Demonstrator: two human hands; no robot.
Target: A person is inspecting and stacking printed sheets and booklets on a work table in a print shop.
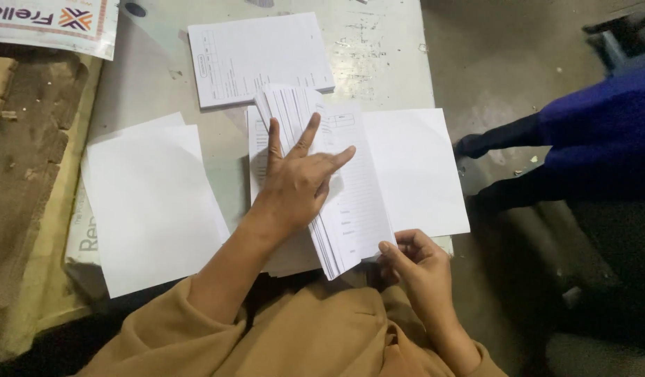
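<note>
A thick stack of printed white forms (pixel 350 209) lies fanned in the middle of the grey table (pixel 378 63). My left hand (pixel 298 178) rests flat on top of it with the fingers spread, pressing the sheets down. At the stack's near right corner, my right hand (pixel 413 262) pinches the bottom edge of the sheets between thumb and fingers. Both sleeves are tan.
A second pile of printed forms (pixel 256 56) sits at the back. Blank white sheets lie at the left (pixel 151 202) and at the right (pixel 423 167) of the stack. A printed package (pixel 50 21) is at the top left. Another person in blue (pixel 601 139) stands at the right.
</note>
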